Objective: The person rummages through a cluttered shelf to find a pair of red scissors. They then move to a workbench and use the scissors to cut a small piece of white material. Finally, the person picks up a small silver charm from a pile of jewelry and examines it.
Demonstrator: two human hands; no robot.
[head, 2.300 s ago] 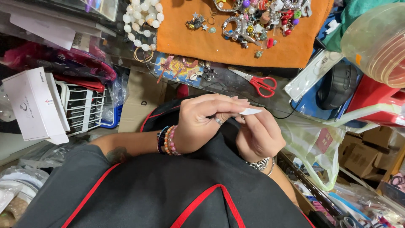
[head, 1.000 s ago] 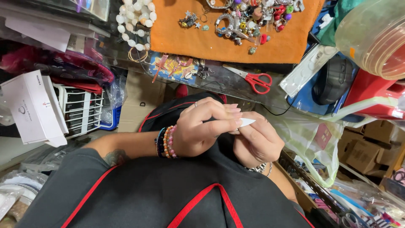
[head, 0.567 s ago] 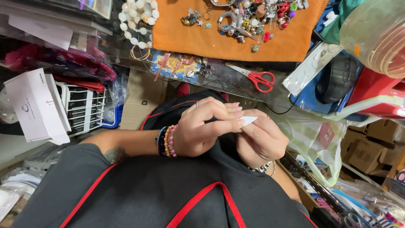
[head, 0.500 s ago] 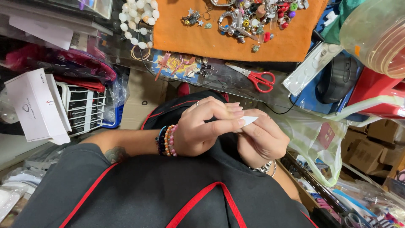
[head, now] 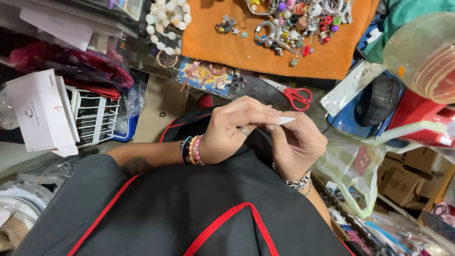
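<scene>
Left hand (head: 232, 130) and right hand (head: 296, 142) are meeting over the black-clad lap, fingers curling in together, pinching something too small to identify. Red-handled scissors (head: 290, 93) are lying just beyond, below the orange cloth (head: 222, 45) of charms.

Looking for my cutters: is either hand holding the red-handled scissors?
No, the red-handled scissors lie on the cluttered table beyond both hands.

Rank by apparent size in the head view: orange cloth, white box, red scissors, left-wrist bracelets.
1. orange cloth, cut off at the top edge
2. white box, though it sits nearer the camera
3. red scissors
4. bracelets, close to the scissors in size, so that order is unsure
</scene>
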